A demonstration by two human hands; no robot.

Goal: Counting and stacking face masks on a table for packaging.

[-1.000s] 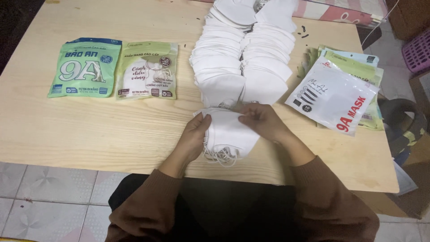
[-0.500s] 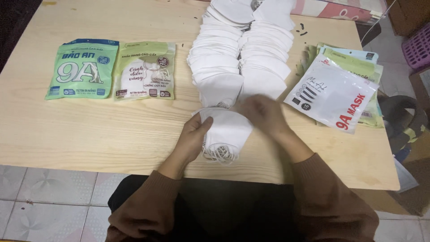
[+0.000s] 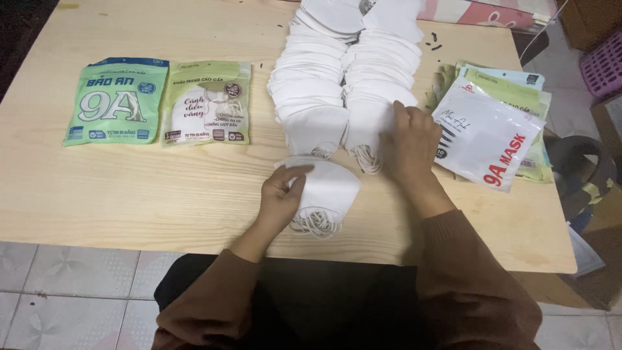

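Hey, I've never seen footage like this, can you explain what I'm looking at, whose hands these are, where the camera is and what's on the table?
No machine here: a person works with bare hands, filmed by a camera worn on their head, looking down. On the wooden table lie two long rows of white face masks, two green packets at the left, and a pile of pouches at the right. The left hand holds a small stack of white masks at the table's near edge. The right hand rests on the near end of the right-hand row.
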